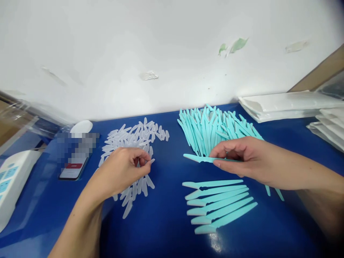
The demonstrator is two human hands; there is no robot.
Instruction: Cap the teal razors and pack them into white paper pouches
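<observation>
My right hand (236,154) pinches a mint-green eyebrow razor (197,157) by its handle, blade end pointing left. Between the thumb and forefinger of my left hand (129,165) is a small translucent blade cap (152,161), mostly hidden by the fingers. Behind and under that hand spreads a pile of similar caps (134,136). A heap of mint-green razors (206,129) lies beyond my right hand. Nearer to me, several razors (225,211) lie side by side in a row, with pale covers visible over their left ends. The held razor and cap are apart.
A phone (76,168) and a white round object (81,127) lie at the left of the blue table (166,222). A white device with blue buttons (13,182) sits at the left edge. White plastic packages (290,105) are at the back right, against the wall.
</observation>
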